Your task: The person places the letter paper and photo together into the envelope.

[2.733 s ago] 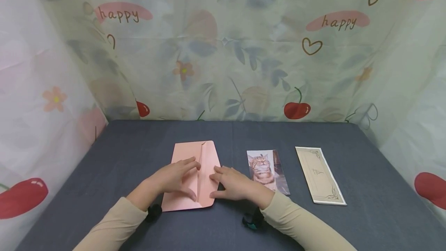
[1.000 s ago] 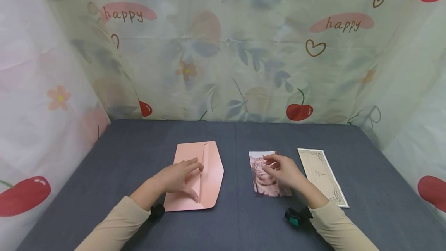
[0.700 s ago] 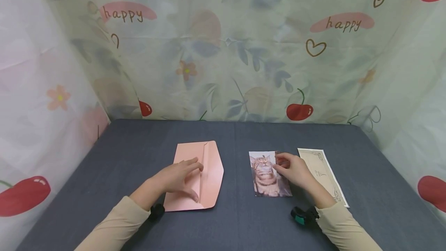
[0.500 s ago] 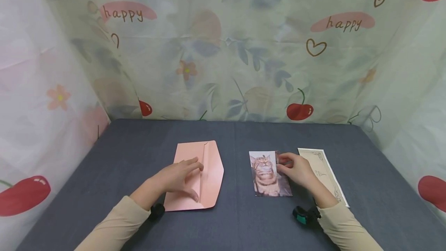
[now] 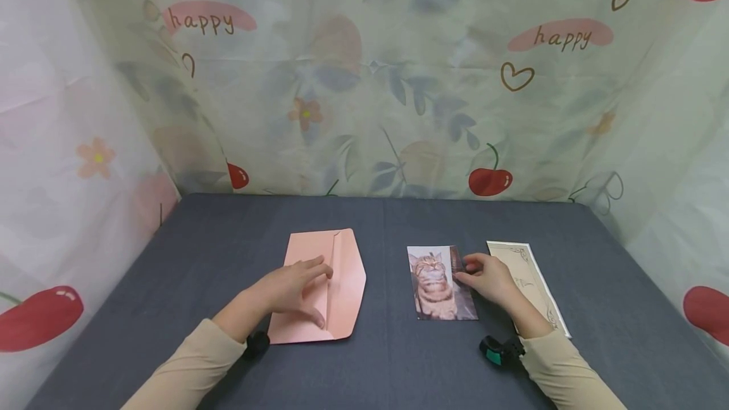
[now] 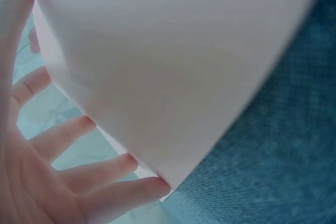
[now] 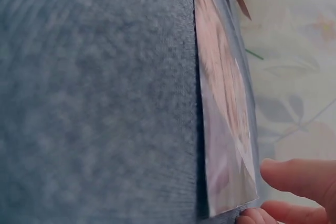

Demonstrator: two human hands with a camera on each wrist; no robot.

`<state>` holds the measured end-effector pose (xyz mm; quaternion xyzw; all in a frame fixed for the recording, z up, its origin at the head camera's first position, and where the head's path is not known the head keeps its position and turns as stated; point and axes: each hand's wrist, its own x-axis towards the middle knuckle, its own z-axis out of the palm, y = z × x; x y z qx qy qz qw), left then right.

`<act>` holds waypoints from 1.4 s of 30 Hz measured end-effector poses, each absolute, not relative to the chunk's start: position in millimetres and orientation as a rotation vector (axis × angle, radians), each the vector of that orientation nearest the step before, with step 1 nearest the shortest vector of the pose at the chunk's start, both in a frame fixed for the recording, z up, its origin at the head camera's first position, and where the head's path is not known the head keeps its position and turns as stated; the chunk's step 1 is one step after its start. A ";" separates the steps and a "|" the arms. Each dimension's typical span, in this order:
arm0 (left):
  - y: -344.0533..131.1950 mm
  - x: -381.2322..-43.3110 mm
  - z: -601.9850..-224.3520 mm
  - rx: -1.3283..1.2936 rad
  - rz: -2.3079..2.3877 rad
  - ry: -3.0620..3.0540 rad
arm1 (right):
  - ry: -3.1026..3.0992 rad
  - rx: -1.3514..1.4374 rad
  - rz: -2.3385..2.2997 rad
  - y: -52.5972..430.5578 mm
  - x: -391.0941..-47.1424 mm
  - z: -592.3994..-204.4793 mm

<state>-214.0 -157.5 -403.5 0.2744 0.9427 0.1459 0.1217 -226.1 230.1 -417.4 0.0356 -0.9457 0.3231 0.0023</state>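
Observation:
A pink envelope (image 5: 345, 290) lies on the dark cloth-covered table, its pointed flap spread out to the right. My left hand (image 5: 290, 286) rests on the envelope's body, fingers spread; in the left wrist view the fingertips (image 6: 152, 187) touch the pink paper (image 6: 157, 87). To the right lies a cat photo card (image 5: 433, 286), picture side up. My right hand (image 5: 491, 278) is at the card's right edge. In the right wrist view its thumb (image 7: 294, 177) is apart from the card (image 7: 226, 129), while other fingertips are close to the card's corner.
A beige card with ornate corners and a white border (image 5: 526, 277) lies at the right, partly behind my right forearm. The dark table (image 5: 387, 220) is enclosed by a printed curtain (image 5: 370, 81) at the back and sides.
My right hand has left the envelope, whose flap now lies wider, and moved across the cat card to its right edge. My left hand has stayed on the envelope.

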 end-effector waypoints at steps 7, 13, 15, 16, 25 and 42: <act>-157.3 -214.1 -402.4 0.791 0.425 2.749 | -2.994 0.070 0.991 230.6 -230.7 -420.2; -157.3 -214.0 -402.3 0.790 0.429 2.747 | -3.018 0.025 1.020 228.7 -231.7 -419.6; -157.4 -214.2 -402.5 0.790 0.430 2.749 | -3.021 0.024 1.021 228.4 -231.9 -419.6; -157.4 -214.3 -402.7 0.790 0.431 2.749 | -3.021 0.028 1.021 228.2 -231.9 -419.7; -158.7 -215.2 -405.8 0.811 0.432 2.755 | -3.017 0.025 1.018 227.3 -233.2 -420.9; -158.4 -214.1 -403.3 0.806 0.436 2.747 | -2.974 -0.035 1.145 227.5 -230.9 -419.2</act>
